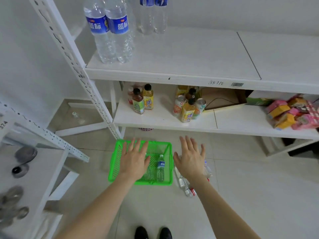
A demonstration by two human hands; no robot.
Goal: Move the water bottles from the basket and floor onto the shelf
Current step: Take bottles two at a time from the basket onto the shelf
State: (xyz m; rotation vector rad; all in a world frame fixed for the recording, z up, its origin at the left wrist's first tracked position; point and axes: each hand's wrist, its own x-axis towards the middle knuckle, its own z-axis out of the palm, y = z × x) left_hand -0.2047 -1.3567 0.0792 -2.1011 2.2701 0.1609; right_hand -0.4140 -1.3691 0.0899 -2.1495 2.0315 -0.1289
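**Empty left hand (135,159) over basket (114,163), empty right hand (190,161) over floor bottles (183,183)**

In the green basket, on the tiles in front of the shelf (189,54): one bottle (160,167) lying lengthwise by the right wall, cap toward the far side, just right of the left hand and apart from it. Beside it, partly hidden by that hand: a clear plastic shape, too blurred to name. Just right of the basket: floor bottles lying in a loose cluster, mostly covered by the right hand and wrist, red at the end of the nearest one.

Up on the shelf, at the left: four standing bottles, a near pair (110,30) and a far pair (153,16).

Blue labels with white "蓝标" on the near pair. Same blue on the basket bottle, print too small to read. On the shelf's front edge: handwritten marks (215,82), roughly "B5712", and a barcode sticker (237,84). On the lower shelf (160,118): drinks (187,109), a box (222,98) and pink and yellow packets (291,114), none legible.

Left hand: palm down, fingers straight and spread, pointing far, nothing held. Right hand: likewise flat and spread, thumb out to the left, nothing held. Bare forearms stretched forward from the near edge, shoes (141,232) between them. Contact with basket or bottles: cannot tell.
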